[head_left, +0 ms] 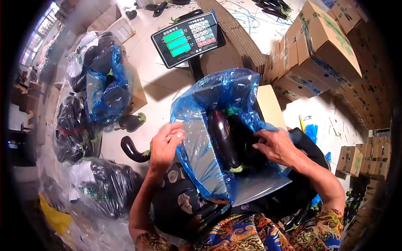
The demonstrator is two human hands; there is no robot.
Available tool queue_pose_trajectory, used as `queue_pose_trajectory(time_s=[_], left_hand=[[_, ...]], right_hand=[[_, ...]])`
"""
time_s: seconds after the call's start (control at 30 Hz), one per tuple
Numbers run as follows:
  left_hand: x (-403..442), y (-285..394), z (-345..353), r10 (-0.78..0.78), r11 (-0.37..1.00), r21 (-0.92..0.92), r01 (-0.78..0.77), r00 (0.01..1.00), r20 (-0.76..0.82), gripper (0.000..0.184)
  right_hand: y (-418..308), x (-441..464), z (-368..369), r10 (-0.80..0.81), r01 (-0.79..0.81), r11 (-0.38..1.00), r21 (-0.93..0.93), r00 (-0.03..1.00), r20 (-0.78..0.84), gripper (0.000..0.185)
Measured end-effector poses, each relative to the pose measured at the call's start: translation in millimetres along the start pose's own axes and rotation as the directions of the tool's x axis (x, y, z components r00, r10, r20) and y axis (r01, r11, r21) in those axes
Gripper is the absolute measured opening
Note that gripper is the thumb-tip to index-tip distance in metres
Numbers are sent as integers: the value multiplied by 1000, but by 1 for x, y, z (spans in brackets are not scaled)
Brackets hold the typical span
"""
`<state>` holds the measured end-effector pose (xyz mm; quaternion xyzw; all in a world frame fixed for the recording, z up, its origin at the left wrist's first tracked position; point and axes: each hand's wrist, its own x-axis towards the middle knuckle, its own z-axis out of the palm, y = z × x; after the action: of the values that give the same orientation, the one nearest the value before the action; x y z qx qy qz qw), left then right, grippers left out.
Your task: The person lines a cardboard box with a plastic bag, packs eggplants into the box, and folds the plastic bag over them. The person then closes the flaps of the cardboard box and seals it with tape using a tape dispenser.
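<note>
A blue plastic bag (pixel 197 175) lines an open cardboard box (pixel 271 106) in front of me. Inside lies a long, glossy purple eggplant (pixel 223 136) with its green stem toward me; the dark area beside it is hard to make out. At the bag's left edge is my left hand (pixel 166 144), its fingers curled together against the plastic. My right hand (pixel 278 146) hovers over the right side of the bag, fingers bent and thumb apart, with nothing visible between them. Two loose eggplants, one curved (pixel 135 150) and one shorter (pixel 132 122), lie on the floor to the left.
A scale display (pixel 188 38) on a post stands behind the box. Plastic-wrapped eggplants (pixel 106 186) and another blue-lined box (pixel 136 90) sit at left. Cardboard boxes (pixel 312 54) are stacked at right. A yellow-handled tool (pixel 302 122) lies on the right-hand floor.
</note>
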<state>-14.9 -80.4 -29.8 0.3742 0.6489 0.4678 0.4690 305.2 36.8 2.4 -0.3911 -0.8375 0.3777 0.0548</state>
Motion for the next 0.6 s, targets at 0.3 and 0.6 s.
queue_pose_trajectory(time_s=[0.3, 0.6], left_hand=[[14, 25, 24, 210, 925, 302, -230, 973, 100, 25], [27, 33, 37, 424, 725, 482, -492, 870, 250, 33]], right_hand=[[31, 18, -30, 223, -181, 970, 163, 929, -296, 49], [24, 17, -50, 409, -188, 729, 658, 891, -198, 25]])
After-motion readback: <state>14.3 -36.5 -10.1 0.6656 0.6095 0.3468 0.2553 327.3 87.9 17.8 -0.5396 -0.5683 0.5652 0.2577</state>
